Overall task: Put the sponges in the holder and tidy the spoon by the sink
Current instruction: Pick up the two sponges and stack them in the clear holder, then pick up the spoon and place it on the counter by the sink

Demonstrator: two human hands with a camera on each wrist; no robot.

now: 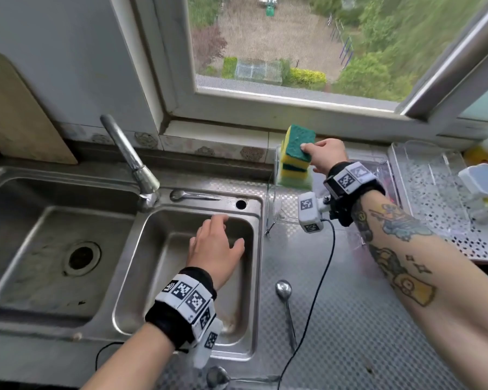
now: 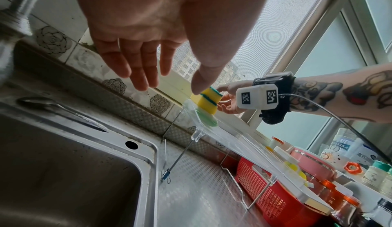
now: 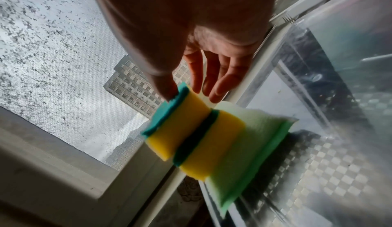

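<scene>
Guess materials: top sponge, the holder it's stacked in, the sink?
Top sponge: yellow foam with a green fibrous scouring layer, matte and porous-looking. Holder: clear rigid plastic, probably acrylic, see-through with glossy edges, on thin wire legs. Sink: stainless steel by its look, dull brushed sheen, stained.

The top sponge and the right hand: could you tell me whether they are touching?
Touching. The right wrist view shows the right hand with its thumb pressed on the green edge of the top sponge.
</scene>
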